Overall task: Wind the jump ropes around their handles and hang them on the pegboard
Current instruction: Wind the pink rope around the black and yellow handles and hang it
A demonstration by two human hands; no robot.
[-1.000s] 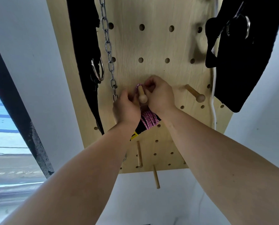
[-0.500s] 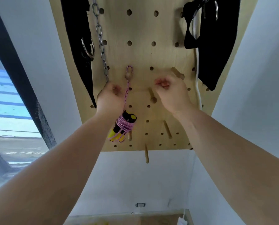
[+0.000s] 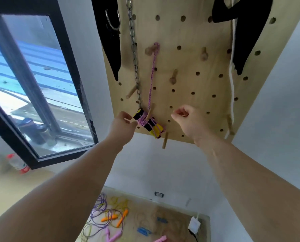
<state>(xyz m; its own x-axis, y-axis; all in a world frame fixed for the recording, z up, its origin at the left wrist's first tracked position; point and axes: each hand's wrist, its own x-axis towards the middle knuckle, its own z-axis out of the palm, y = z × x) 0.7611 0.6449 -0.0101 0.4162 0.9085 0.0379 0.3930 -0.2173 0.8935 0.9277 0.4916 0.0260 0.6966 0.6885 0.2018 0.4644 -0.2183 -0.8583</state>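
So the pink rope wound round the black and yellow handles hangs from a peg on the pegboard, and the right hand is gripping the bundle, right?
Not quite. The head view shows the right hand curled beside the bundle, apart from it, holding nothing. The pink rope wound round the handles does hang from a peg on the pegboard.

The pink-and-purple jump rope wound round its black-and-yellow handles is hanging by a loop from a round-headed wooden peg on the pale wooden pegboard. The bundle is lying low, near the board's bottom edge. A steel link chain is hanging just left of the rope, reaching down to the bundle. The left hand is hovering just left of the bundle, and the right hand is to its right, apart from it. Loose coloured jump ropes are lying on a surface far below.
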